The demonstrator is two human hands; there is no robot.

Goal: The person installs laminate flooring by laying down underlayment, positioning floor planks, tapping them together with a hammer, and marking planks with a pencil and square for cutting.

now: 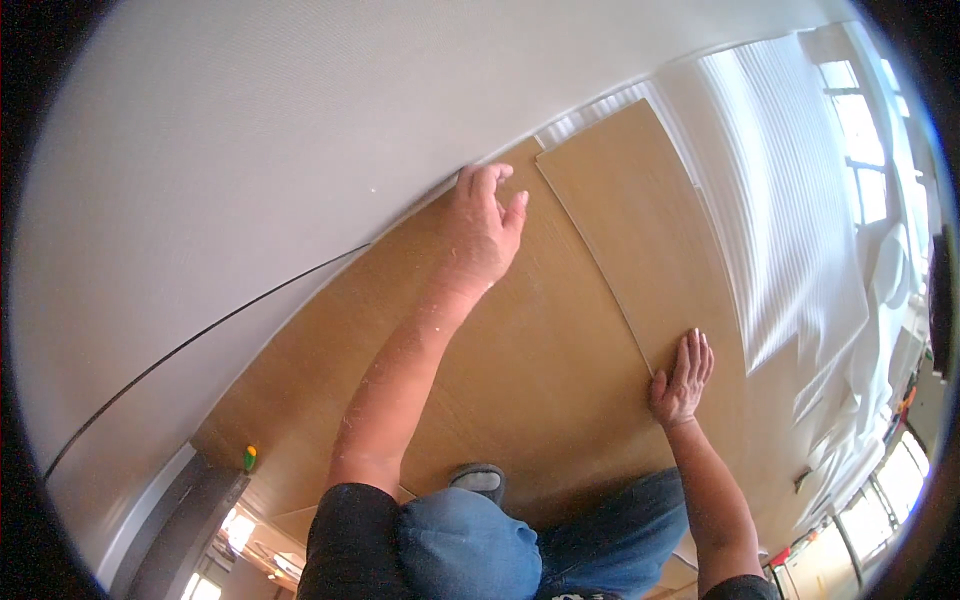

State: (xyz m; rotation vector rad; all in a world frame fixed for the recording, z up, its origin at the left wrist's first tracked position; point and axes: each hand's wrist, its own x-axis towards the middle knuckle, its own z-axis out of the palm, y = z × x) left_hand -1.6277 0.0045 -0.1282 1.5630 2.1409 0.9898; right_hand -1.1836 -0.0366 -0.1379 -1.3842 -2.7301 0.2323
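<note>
A wood-coloured floor plank (625,175) lies at an angle over the laid boards, with a thin gap along its near long edge. My right hand (683,380) rests on it, fingers stretched out and flat, the thumb near that edge. By the white wall (250,120), my left hand (488,225) reaches to where the laid boards (480,350) meet the wall's foot. Its fingers are bent and its thumb stands apart, with nothing visible between them. The fingertips' exact contact with the wall is hard to make out.
White ribbed underlay sheet (790,190) spreads to the right, rumpled toward its far side. A black line (200,335) runs along the wall at left. A small green and yellow object (250,458) is by the doorway. My knee (465,550) and shoe (480,480) are on the boards.
</note>
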